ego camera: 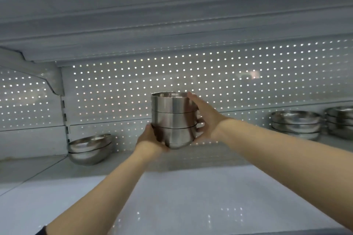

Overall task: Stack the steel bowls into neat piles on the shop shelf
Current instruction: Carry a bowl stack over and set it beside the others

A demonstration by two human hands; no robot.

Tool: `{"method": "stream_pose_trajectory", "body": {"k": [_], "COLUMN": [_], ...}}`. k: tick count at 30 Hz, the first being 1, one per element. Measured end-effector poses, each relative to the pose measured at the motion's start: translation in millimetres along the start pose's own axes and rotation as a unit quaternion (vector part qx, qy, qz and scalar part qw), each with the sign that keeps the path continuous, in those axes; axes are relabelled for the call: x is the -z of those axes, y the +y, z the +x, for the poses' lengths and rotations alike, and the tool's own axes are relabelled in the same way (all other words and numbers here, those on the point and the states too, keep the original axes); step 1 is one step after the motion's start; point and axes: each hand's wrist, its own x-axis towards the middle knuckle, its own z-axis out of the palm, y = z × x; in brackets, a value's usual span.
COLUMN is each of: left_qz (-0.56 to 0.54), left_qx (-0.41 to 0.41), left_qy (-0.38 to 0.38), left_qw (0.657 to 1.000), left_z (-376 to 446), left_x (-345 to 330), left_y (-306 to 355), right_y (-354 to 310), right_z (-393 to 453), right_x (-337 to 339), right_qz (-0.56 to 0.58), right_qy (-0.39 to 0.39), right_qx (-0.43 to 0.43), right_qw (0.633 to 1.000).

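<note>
A stack of three nested steel bowls [172, 118] is held between both hands above the white shop shelf [191, 187]. My left hand [150, 139] cups the bottom bowl from the lower left. My right hand [203, 116] wraps the right side, fingers reaching up to the top rim. The stack is upright and seems lifted slightly off the shelf near its back.
Two nested steel bowls [90, 148] lie tilted at the back left by the shelf upright. A pile of wider bowls [296, 125] and another pile [342, 120] stand at the back right. A perforated back panel [133, 86] and an upper shelf [172, 15] enclose the space.
</note>
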Motion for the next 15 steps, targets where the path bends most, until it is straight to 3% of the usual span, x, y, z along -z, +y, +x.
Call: {"method": "stream_pose_trajectory", "body": {"k": [8,15], "left_qz": [0.036,0.002], "left_qx": [-0.144,-0.204], "left_qy": [-0.028,-0.114], "left_qw": [0.988,0.972], "left_z": [-79,-153], "left_x": [-125,-274], "left_y": [88,194], "right_y": [-24,-49], "right_z": [-95,-203], "right_x": [150,318], "right_qz": [-0.02,-0.022], "right_qy": [0.111,0.191], "right_qx": [0.056,0.078], "right_qw": [0.992,0.978]}}
